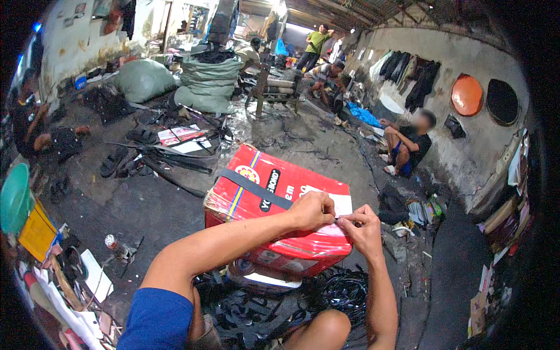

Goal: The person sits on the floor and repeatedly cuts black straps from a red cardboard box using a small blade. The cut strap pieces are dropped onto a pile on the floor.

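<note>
A red box [271,164] stands in front of me, its top printed and its sides glossy. Across that top runs a flat dark grey strap [254,186], from the box's left edge to my left hand [313,211]. The fingers of this hand are curled closed on the strap. Close beside it, over the near right part of the box, my right hand [363,228] is pinched closed. Its thumb and forefinger meet at a small dark bit by the left fingertips, probably the strap's end, mostly hidden by the fingers.
Black strips [341,291] lie coiled below the box by my knees. A green basin [14,198] and a yellow crate [38,230] stand at the left. Large sacks [210,81] stand farther back. A person [408,143] sits by the right wall; others are farther off.
</note>
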`<state>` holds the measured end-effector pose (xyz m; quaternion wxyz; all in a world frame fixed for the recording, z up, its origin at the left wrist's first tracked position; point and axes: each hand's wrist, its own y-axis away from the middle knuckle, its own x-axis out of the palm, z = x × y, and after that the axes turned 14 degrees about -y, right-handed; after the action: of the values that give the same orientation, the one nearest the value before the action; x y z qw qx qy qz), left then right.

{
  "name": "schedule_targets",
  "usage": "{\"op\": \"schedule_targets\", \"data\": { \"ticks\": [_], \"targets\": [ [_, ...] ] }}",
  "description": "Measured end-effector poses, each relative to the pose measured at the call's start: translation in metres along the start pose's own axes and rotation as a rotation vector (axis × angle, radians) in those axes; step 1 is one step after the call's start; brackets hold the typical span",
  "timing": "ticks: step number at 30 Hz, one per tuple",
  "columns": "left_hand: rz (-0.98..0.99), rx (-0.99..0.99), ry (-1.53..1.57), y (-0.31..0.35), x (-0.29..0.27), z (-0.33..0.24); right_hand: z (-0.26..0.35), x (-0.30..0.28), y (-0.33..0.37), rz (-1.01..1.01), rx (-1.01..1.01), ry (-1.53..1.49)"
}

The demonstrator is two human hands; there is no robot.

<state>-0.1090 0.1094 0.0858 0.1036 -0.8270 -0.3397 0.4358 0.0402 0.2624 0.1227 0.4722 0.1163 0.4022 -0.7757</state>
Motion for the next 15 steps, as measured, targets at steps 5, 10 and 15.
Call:
{"op": "schedule_targets", "data": {
  "ticks": [5, 10, 15],
  "targets": [
    [-0.078, 0.032, -0.014, 0.003, 0.003, 0.001, -0.030, 0.014, 0.000, -0.062, 0.266, -0.327],
    [-0.030, -0.005, -0.126, -0.007, 0.002, -0.013, -0.046, 0.023, -0.002, -0.130, 0.454, -0.646],
    [0.091, 0.123, -0.231, -0.026, -0.003, 0.000, -0.032, 0.031, 0.002, -0.298, 0.390, -0.663]
  ]
}}
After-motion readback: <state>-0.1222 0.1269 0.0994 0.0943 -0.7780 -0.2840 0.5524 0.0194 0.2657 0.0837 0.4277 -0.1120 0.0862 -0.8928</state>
